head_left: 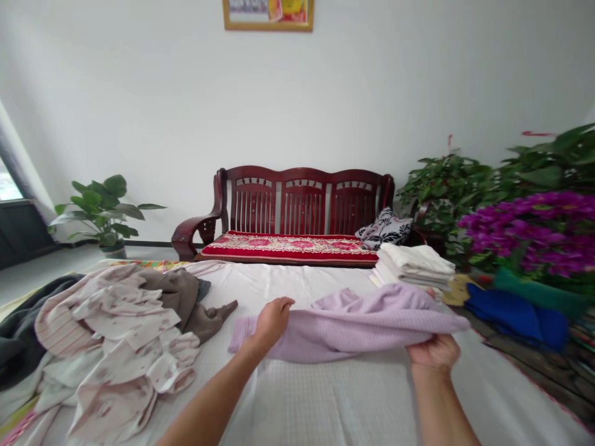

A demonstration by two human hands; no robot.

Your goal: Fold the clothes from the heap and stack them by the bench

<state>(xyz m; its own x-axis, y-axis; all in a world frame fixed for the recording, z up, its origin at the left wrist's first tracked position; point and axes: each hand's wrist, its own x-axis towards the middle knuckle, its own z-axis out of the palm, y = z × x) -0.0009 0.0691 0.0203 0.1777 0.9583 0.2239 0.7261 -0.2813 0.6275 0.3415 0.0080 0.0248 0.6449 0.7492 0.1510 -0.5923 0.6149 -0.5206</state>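
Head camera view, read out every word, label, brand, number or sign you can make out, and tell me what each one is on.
None can be read in this view.
Gold-framed rectangular picture on the wall: cut off at the top and too blurred to tell if it bears lettering.
Lilac ribbed fabric garment in the hands: no lettering visible.
Pale printed fabric garment: small motifs, too blurred to identify.
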